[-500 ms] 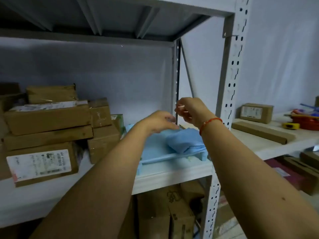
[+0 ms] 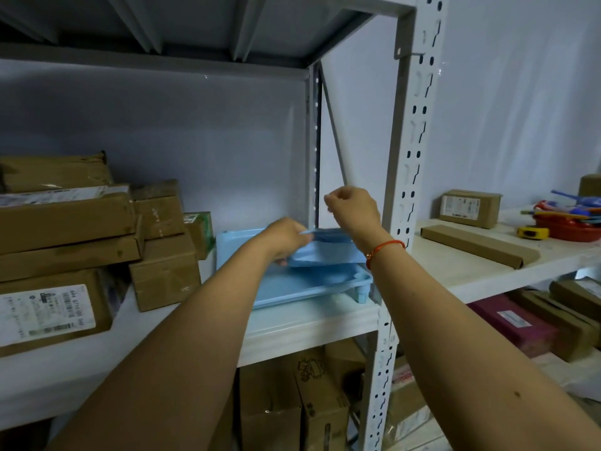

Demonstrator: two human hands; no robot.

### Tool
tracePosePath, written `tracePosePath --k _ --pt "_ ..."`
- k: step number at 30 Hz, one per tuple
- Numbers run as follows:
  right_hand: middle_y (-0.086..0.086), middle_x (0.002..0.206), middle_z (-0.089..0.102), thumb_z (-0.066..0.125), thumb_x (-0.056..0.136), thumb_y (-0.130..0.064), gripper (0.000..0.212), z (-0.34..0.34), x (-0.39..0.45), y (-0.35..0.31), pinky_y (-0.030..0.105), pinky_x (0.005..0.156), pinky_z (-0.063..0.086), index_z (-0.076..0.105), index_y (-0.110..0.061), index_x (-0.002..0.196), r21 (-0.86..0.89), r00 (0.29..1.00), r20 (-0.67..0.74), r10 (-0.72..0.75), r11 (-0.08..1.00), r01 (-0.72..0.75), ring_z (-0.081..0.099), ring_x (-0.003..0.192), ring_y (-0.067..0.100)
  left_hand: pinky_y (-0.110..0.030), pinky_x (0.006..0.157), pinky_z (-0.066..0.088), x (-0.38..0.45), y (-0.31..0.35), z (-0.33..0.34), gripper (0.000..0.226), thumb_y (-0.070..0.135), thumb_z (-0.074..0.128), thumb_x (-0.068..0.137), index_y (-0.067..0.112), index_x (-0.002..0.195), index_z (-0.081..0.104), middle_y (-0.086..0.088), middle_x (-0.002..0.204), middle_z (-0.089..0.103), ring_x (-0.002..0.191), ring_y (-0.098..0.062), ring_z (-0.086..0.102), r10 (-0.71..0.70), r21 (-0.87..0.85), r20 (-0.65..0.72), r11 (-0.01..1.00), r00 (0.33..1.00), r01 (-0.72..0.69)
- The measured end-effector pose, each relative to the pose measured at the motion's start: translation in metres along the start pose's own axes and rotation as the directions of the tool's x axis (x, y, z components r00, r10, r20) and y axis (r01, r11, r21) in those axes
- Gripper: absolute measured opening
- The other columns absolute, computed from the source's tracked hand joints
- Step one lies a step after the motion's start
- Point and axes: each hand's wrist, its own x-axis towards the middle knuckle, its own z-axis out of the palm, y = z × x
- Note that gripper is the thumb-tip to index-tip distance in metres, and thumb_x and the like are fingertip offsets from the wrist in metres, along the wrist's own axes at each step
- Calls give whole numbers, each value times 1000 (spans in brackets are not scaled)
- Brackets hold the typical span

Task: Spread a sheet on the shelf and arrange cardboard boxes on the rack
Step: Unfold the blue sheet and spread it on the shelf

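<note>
A folded light-blue sheet (image 2: 328,252) is held just above a light-blue plastic tray (image 2: 292,288) that sits on the white shelf (image 2: 292,330). My left hand (image 2: 279,237) grips the sheet's left edge, fingers curled round it. Higher up and to the right, my right hand (image 2: 354,206) hovers over the sheet with curled fingers; nothing shows between them. A stack of brown cardboard boxes (image 2: 65,222) fills the shelf's left side, with a smaller box (image 2: 166,275) close to the tray.
A white perforated rack post (image 2: 406,190) stands just right of my right wrist. The neighbouring shelf holds a small labelled box (image 2: 468,208), a long flat carton (image 2: 474,244), a yellow tape measure (image 2: 533,232) and a red bowl (image 2: 572,229). More boxes sit on the lower shelves.
The sheet lay bunched on the tray; my left hand has now taken its edge and raised it off the tray. My right hand stays raised in about the same place.
</note>
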Motion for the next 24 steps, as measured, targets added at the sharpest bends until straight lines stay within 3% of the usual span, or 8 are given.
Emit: tracePosePath --k 3,6,11,13,15,17,21,24 --pt "4 112 68 52 91 -32 27 4 4 -5 31 80 44 64 -18 111 -59 988 -143 -67 997 59 60 103 27 -41 82 54 4 -11 -12 22 26 42 101 12 109 58 -8 99 56 91 -25 54 -126 -385 -68 919 990 91" --pt "5 111 60 53 90 -30 38 11 7 -3 30 77 40 53 -13 124 -62 1000 5 19 998 -18 54 95 24 -41 74 55 12 -22 -25 32 28 39 103 10 124 55 -11 112 64 90 -27 63 -190 -740 -160 673 969 10" --pt "7 84 60 64 79 -27 23 39 3 -2 47 86 54 58 -7 89 37 979 202 24 999 -32 65 82 29 -47 89 49 12 -28 -47 35 29 31 105 11 128 50 -12 123 62 102 -29 64 -216 -933 -268 300 939 -197" --pt "4 105 61 68 79 -47 49 47 -2 -9 46 95 50 60 -10 109 57 960 279 -25 998 10 63 102 27 -48 85 47 13 -31 -54 31 29 28 106 14 123 49 -12 116 61 89 -25 64 -182 -939 -292 243 939 -245" --pt "-5 119 59 69 71 -67 75 53 -10 -18 40 96 50 53 -18 126 120 921 384 -65 993 20 60 110 20 -45 79 49 12 -35 -58 30 29 26 106 14 122 47 -12 111 62 86 -25 64 -155 -942 -280 233 947 -240" --pt "-6 117 63 71 71 -63 70 62 -14 -25 36 89 52 53 -22 125 136 912 391 -125 988 78 63 105 18 -41 70 52 10 -37 -60 29 29 28 106 14 121 49 -11 104 65 86 -25 65 -126 -944 -260 241 957 -225" --pt "6 90 63 53 95 -32 26 66 -11 -34 29 68 40 66 -15 108 -52 990 27 -141 988 143 60 87 28 -43 81 53 13 -48 -65 24 23 36 105 11 113 55 -11 103 65 85 -24 65 -160 -891 -282 410 946 -196" --pt "6 76 63 53 94 -28 24 63 -2 -38 31 62 42 69 -12 88 7 967 -234 -102 994 107 59 72 28 -46 84 53 19 -68 -74 20 12 43 99 4 106 60 -14 98 63 82 -27 61 -309 -767 -393 630 866 -123"
